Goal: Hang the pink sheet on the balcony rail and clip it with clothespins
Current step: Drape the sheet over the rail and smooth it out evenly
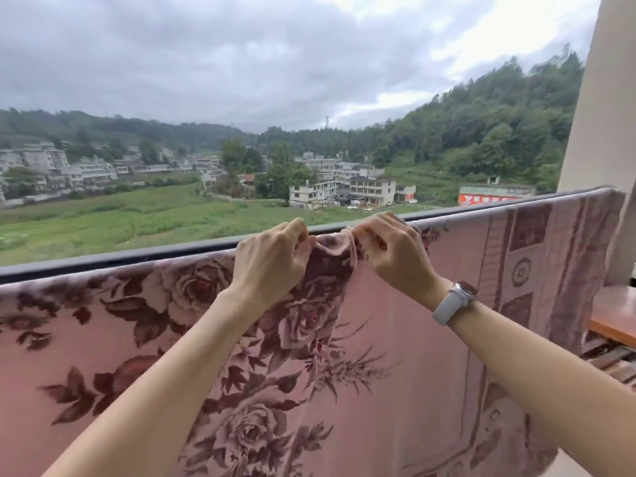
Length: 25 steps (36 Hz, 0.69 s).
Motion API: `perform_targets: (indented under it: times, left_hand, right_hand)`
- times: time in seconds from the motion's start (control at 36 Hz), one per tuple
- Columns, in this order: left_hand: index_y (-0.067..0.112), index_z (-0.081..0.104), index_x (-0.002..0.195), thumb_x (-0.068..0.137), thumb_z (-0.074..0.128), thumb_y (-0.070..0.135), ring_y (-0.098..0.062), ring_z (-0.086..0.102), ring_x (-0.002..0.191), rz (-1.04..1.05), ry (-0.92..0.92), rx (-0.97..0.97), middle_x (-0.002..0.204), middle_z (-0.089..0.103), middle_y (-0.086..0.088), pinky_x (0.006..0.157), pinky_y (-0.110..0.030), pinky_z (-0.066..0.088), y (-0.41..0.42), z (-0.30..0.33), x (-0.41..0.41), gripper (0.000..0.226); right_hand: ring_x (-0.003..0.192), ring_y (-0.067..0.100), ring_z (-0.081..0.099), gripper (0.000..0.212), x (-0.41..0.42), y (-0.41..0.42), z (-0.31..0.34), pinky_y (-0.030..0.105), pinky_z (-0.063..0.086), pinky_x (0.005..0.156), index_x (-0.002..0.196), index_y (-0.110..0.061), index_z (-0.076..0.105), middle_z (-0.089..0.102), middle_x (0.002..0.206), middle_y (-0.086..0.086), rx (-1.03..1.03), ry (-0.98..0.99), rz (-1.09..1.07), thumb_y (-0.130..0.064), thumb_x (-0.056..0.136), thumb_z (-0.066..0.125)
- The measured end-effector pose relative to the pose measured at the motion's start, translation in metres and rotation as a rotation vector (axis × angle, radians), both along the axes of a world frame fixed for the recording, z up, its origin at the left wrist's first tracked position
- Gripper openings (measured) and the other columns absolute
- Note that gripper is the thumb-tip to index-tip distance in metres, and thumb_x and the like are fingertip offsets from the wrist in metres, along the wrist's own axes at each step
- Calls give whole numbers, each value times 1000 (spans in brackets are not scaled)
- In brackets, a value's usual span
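Two bare forearms reach up from the bottom edge, the right one wearing a pale watch (453, 301). The pink sheet (395, 339), patterned with dark roses, hangs over the balcony rail (103, 259) and covers its near side. At the rail's top, the left hand (272, 259) and right hand (392, 249) sit close together, each with fingers curled and pinched on the sheet's top edge, bunching a small fold of cloth between them. A wooden worktop (616, 318) shows at right. Beyond lie a green field, pale buildings, wooded hills and grey cloud.
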<state>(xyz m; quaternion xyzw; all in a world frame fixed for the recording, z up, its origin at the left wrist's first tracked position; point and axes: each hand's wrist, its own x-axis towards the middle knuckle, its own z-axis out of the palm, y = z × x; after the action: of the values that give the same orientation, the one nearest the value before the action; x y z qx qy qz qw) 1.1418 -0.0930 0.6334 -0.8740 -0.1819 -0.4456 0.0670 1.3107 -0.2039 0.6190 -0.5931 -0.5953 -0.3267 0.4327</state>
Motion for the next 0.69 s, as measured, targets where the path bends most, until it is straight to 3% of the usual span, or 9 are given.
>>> perform_targets:
  times: [0.08, 0.17, 0.25, 0.33, 0.47, 0.58, 0.64, 0.69]
  left_hand:
    - [10, 58, 85, 91, 48, 40, -25, 57, 72, -18, 31, 7, 94, 58, 0, 58, -30, 35, -4, 0, 18, 33]
    - [11, 51, 86, 87, 52, 49, -23, 55, 71, 22, -7, -50, 89, 54, -1, 58, -31, 35, -7, 1, 33, 38]
    - [13, 51, 105, 88, 52, 46, -27, 59, 84, 45, 29, -46, 103, 57, -5, 61, -32, 37, -6, 4, 47, 37]
    - [18, 53, 120, 92, 45, 46, -27, 59, 94, 24, 103, 12, 117, 54, -4, 66, -33, 38, -8, 4, 60, 41]
    - [21, 58, 115, 92, 46, 40, -25, 59, 97, -28, 112, 37, 112, 61, 0, 75, -35, 43, -14, 1, 77, 32]
    - [17, 55, 108, 91, 50, 38, -23, 58, 90, -104, 76, 9, 104, 61, -1, 68, -34, 43, -25, 2, 93, 28]
    - [17, 52, 112, 92, 46, 39, -23, 58, 91, -119, 80, 4, 105, 61, -2, 67, -34, 43, -31, 3, 105, 30]
    - [18, 53, 119, 94, 41, 39, -23, 58, 97, -88, 86, 5, 111, 60, -3, 68, -34, 44, -36, 2, 118, 34]
  right_hand:
    - [102, 24, 56, 26, 23, -7, 4, 40, 44, 90, 111, -9, 61, 63, 107, 6, -50, 46, -152, -14, 87, 54]
    - [107, 23, 52, 22, 51, -11, -5, 50, 41, 91, 108, -14, 64, 61, 110, 2, -154, 131, -254, -15, 86, 58]
    - [92, 21, 55, 11, 62, -11, -5, 48, 46, 82, 86, -12, 69, 65, 91, 1, -55, 235, -207, -5, 84, 60]
    - [84, 16, 49, 12, 59, -4, 1, 45, 45, 79, 79, -10, 64, 58, 84, -4, -48, 196, -243, -2, 84, 57]
    - [83, 25, 49, 14, 63, -10, 6, 37, 42, 74, 83, -4, 58, 58, 85, 11, -93, 44, -302, 4, 85, 47]
    - [80, 22, 46, 19, 79, -27, 5, 23, 34, 73, 84, -3, 54, 53, 83, 11, 90, 82, -297, 10, 78, 42]
    - [81, 22, 47, 17, 89, -32, -2, 25, 37, 74, 85, -3, 54, 52, 84, 10, 93, 73, -238, 8, 79, 43]
    - [84, 21, 49, 11, 103, -36, -12, 29, 38, 76, 87, -5, 57, 54, 88, 6, -33, -4, -183, 1, 83, 48]
